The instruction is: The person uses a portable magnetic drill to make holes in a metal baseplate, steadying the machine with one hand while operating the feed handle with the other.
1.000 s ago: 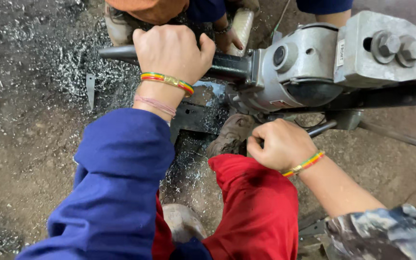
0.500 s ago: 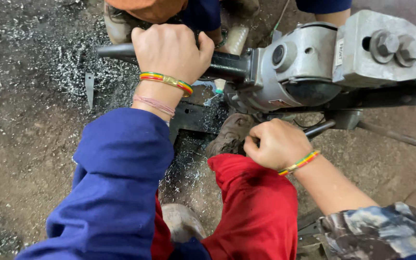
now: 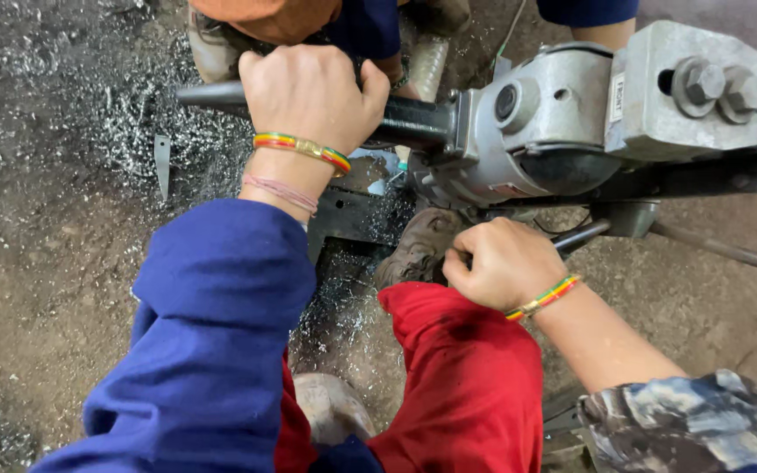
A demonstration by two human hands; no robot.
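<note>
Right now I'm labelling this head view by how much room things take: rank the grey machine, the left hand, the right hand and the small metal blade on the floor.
1. grey machine
2. left hand and right hand: alike, unranked
3. metal blade

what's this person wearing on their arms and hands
Both hands are bare, with no gloves. The left hand has a striped red, yellow and green bangle at the wrist and a thin pink thread band just behind it, then a loose blue sleeve. The right hand has a similar striped wristband, a bare forearm, and a rolled-up mottled grey-blue sleeve.
</note>
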